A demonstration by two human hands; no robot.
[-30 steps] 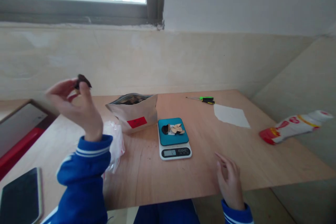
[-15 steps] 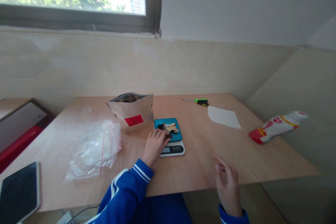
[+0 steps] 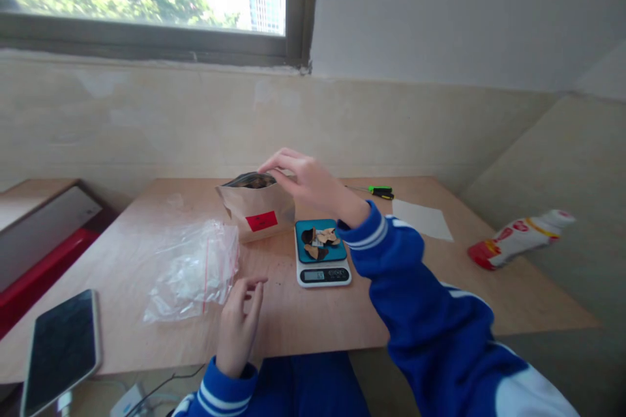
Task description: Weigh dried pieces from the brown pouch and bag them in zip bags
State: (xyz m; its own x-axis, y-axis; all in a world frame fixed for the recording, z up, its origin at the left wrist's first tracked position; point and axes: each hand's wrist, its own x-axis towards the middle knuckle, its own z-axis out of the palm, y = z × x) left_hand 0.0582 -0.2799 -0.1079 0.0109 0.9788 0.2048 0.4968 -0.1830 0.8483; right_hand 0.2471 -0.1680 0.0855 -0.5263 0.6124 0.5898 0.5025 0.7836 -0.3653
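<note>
The right hand (image 3: 313, 182) reaches over the pouch (image 3: 257, 212), fingers loosely spread, its grip empty, beside the scale (image 3: 321, 254); the left hand (image 3: 239, 326) rests half-curled, holding nothing, on the desk (image 3: 391, 287).

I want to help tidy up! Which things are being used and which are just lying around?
In use:
right hand reaching over the open paper bag
scale with dried pieces
left hand near the plastic bag

Lying about:
phone
screwdriver
paper sheet
red-and-white packet

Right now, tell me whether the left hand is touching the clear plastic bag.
Apart. The head view shows bare table between the left hand and the clear plastic bag.
</note>
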